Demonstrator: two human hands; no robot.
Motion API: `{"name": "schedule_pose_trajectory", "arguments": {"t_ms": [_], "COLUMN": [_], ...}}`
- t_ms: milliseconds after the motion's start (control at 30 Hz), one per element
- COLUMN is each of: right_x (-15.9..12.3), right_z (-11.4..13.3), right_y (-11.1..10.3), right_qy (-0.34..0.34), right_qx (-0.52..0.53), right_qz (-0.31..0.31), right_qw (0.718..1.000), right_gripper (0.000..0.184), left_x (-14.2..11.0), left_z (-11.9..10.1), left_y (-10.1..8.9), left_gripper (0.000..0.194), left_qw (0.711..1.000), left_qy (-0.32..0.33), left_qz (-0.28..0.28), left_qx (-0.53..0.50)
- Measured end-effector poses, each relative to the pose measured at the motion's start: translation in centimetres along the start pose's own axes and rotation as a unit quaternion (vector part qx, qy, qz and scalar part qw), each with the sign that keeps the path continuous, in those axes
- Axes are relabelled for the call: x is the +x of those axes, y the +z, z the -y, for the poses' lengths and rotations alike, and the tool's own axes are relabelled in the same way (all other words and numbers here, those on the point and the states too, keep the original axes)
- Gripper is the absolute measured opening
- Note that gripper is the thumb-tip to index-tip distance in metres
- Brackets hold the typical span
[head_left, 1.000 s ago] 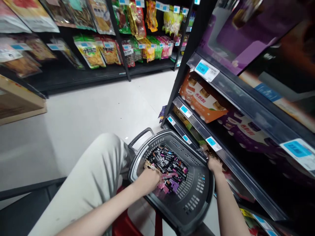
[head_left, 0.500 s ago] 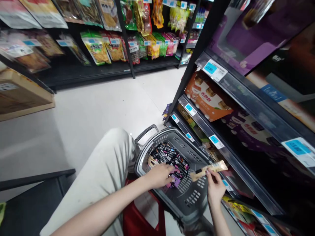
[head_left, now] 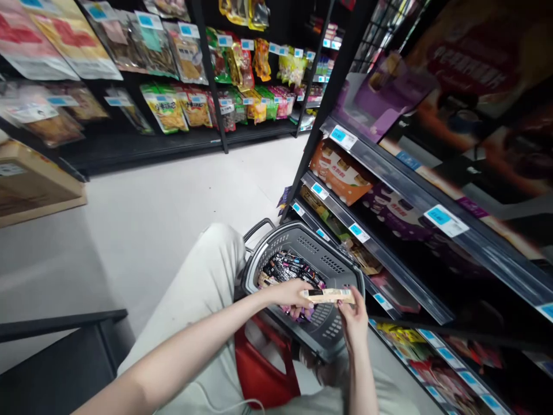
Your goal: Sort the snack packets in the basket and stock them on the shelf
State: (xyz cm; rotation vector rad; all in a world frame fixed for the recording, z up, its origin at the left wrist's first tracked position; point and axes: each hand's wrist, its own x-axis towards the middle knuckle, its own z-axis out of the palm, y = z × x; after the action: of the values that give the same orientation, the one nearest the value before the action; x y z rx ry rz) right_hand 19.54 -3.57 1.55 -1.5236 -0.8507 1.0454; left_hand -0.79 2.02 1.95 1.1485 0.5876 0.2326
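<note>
A cream-coloured stick packet (head_left: 327, 296) with a dark patch is stretched level between my two hands, above a grey shopping basket (head_left: 352, 265). My left hand (head_left: 294, 294) is closed on its left end, with some fingers curled beneath. The fingers of my right hand (head_left: 355, 317) pinch the right end. Below, many small black and purple stick packets (head_left: 294, 266) lie heaped in the basket's far left part. My left hand hides some of the heap.
Shelves (head_left: 389, 167) of boxed goods rise close on the right, with price tags on their edges. Across the pale floor (head_left: 173, 196), bagged snacks (head_left: 164, 109) fill a dark shelf. A red bag (head_left: 268, 374) is beneath the basket, beside my knee (head_left: 220, 248).
My right hand has brought the cream stick packet leftward over the basket. My left hand has come up from the heap to the packet's left end. The view has shifted slightly.
</note>
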Motion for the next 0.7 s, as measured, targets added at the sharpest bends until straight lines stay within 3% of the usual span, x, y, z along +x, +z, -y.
{"name": "schedule_pose_trajectory", "arguments": {"t_ms": [100,267,500,700], "right_x": [-0.2,-0.4,-0.8,-0.9], "right_z": [-0.4,-0.3,0.6,1.4], "right_y": [-2.1,-3.5,-3.5,-2.3], "right_qy": [0.032,0.0,-0.065,-0.039], "right_qx": [-0.064,-0.09,-0.124,-0.062], "right_qz": [0.025,0.027,0.032,0.016], "right_qw": [0.997,0.996,0.99,0.997], "right_gripper": [0.046,0.033,0.022,0.018], "left_x": [-0.4,-1.2,-1.1,-0.4], "left_z": [-0.4,-1.3,-0.9,-0.8], "left_y": [0.1,0.0,-0.2,-0.4], "left_gripper": [0.054,0.042,0.035,0.027], "left_qw": [0.999,0.991,0.977,0.942], "left_qy": [0.025,0.065,0.115,0.196], "left_qz": [-0.043,-0.114,-0.156,-0.215], "left_qx": [-0.012,0.013,0.093,0.166]}}
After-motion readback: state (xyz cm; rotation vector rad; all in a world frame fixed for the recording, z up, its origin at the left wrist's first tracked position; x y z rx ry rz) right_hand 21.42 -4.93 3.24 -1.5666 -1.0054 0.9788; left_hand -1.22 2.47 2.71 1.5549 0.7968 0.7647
